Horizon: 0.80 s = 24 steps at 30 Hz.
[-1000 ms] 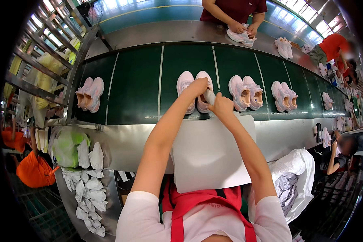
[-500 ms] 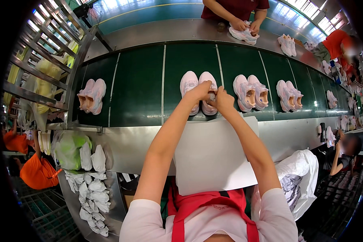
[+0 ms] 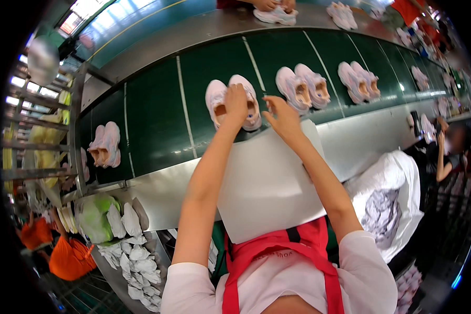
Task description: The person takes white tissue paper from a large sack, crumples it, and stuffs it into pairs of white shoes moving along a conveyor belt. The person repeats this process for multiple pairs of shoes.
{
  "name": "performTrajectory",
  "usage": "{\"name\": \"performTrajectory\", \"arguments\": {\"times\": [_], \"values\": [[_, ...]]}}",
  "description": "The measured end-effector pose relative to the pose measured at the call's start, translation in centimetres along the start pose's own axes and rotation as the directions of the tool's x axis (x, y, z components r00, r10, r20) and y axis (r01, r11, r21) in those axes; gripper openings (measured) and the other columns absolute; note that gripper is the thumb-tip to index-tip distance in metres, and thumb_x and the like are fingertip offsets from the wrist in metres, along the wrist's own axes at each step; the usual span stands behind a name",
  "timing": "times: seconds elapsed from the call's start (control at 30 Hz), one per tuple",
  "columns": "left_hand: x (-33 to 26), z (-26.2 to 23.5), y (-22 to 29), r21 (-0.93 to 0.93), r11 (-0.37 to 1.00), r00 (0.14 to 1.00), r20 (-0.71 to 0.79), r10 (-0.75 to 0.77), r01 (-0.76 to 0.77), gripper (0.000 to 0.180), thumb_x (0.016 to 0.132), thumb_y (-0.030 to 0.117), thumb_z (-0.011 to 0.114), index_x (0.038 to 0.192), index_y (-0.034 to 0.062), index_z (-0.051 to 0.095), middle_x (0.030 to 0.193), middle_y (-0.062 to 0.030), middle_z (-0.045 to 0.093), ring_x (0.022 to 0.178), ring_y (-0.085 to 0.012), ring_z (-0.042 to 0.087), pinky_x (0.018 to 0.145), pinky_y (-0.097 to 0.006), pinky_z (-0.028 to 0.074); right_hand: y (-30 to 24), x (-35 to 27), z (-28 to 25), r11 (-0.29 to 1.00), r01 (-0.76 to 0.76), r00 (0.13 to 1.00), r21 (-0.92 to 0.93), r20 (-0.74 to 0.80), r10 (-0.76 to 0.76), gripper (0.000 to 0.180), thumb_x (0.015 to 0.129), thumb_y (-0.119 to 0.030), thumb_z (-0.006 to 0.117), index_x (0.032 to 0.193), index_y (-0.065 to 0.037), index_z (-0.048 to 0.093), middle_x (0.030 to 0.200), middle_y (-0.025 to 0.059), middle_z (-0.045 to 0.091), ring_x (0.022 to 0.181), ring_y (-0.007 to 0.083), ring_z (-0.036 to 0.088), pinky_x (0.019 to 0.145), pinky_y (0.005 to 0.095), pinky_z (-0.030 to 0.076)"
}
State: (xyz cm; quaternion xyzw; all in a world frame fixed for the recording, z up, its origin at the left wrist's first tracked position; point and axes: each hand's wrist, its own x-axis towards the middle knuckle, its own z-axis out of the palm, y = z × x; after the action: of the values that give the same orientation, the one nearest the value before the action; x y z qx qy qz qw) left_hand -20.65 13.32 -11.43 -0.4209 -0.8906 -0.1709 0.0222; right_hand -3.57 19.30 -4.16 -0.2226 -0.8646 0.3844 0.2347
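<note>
A pair of pale pink and white sneakers (image 3: 215,97) stands on the dark green conveyor belt (image 3: 152,110), toes pointing away from me. My left hand (image 3: 236,104) lies over the inner side of the pair's right shoe, fingers stretched forward across its tongue and laces. Part of that shoe's opening is hidden by the hand. To the right of the pair, my right hand (image 3: 282,119) hovers with its fingers apart and nothing in them. Below both hands, a stack of white paper sheets (image 3: 269,183) covers the metal ledge in front of me.
More sneaker pairs (image 3: 302,89) stand along the belt, right and left. White paper-wrapped bundles (image 3: 136,267) fill a metal tray at lower left. A white sack (image 3: 392,178) holds crumpled paper at right. A metal rack (image 3: 42,131) borders the left. Across the belt, a co-worker's hands (image 3: 277,5) touch a shoe.
My right hand has drawn away from the shoe opening and opened. My left hand has moved forward onto the shoe's tongue. The whole view has tilted and shifted.
</note>
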Motion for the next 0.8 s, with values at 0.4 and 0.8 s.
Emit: {"name": "performTrajectory", "arguments": {"times": [0.4,0.8], "values": [[-17.4,-5.0,11.4,-0.464,0.549,0.663,-0.118,0.739,-0.695,0.015,0.073,0.008,0.068,0.085,0.0059,0.059,0.09,-0.0072,0.059,0.088,-0.024,0.056,0.079,-0.036,0.044,0.9,-17.4,-7.4,0.872,-0.243,0.97,-0.425,-0.11,0.217,0.031,0.072,-0.024,0.071,0.09,-0.004,0.056,0.086,0.0119,0.054,0.081,0.0323,0.056,0.066,0.0405,0.047],[-17.6,-5.5,15.4,-0.24,0.586,0.62,-0.098,0.778,-0.773,0.027,0.078,-0.002,0.06,0.105,0.0025,0.058,0.123,-0.0138,0.055,0.114,-0.0344,0.048,0.097,-0.047,0.038,3.7,-18.6,-10.6,0.95,-0.269,0.945,-0.157,0.151,0.292,0.026,0.081,-0.029,0.06,0.088,-0.005,0.057,0.082,0.0167,0.063,0.077,0.0354,0.061,0.068,0.0437,0.048]]}}
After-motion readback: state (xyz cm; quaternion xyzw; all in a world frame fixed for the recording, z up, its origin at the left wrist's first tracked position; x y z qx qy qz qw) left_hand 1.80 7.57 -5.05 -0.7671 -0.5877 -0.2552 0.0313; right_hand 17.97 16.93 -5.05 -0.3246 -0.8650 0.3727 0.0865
